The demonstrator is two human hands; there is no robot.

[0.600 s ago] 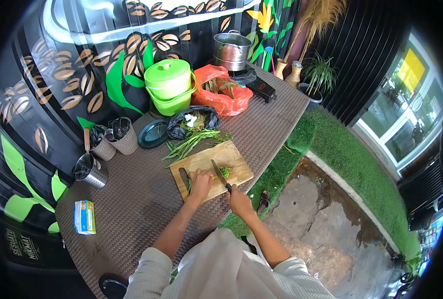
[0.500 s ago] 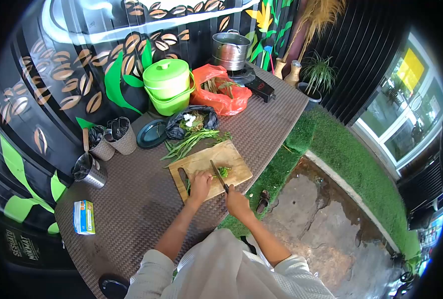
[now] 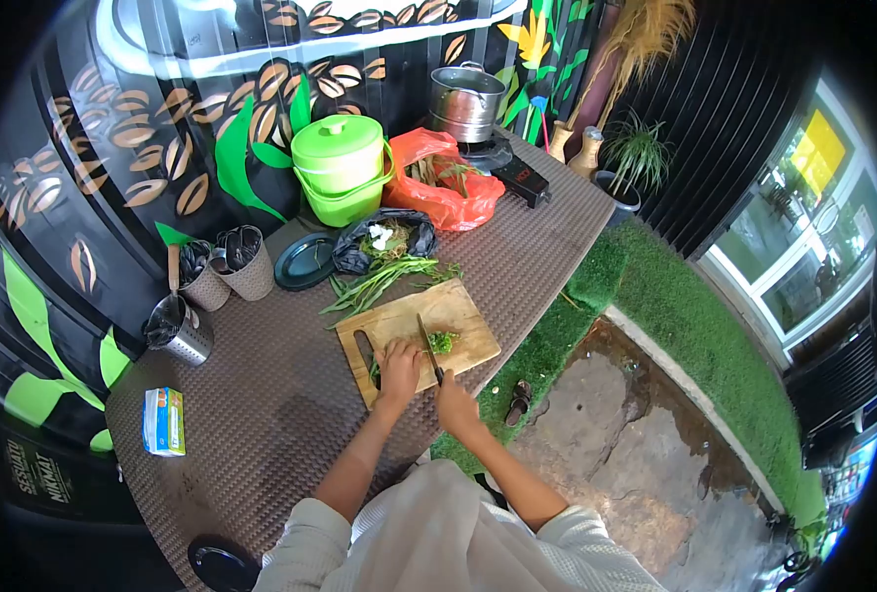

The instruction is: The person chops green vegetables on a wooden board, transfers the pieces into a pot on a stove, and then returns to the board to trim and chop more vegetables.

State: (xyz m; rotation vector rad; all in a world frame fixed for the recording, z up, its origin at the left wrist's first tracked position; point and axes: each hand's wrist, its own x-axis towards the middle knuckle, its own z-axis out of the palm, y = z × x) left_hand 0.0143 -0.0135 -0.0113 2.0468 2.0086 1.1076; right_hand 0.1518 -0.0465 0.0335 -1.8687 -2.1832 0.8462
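"Where's the knife [image 3: 426, 337]?"

"Near the middle of the frame, its handle in the right hand [image 3: 455, 403], which is clamped around it. The blade points up the frame, away from that hand, over the cutting board [image 3: 399, 321]."

"And the chopped greens [image 3: 442, 342]?"

"A small heap on the board, just right of the blade and above the right hand in the frame."

"What about the left hand [image 3: 399, 367]?"

"It's on the board, just left of the blade, fingers toward the top of the frame. Some green stalks [image 3: 374, 371] show at its left edge. I can't tell whether the fingers close on anything; their undersides are hidden."

"Anything beyond the board?"

"Long green stems [image 3: 384, 284] lie on the table [image 3: 261, 395] just above it, beside a black bag [image 3: 352, 259]. The red bag [image 3: 468, 210] and lidded green bucket [image 3: 338, 163] sit higher, toward the upper centre."
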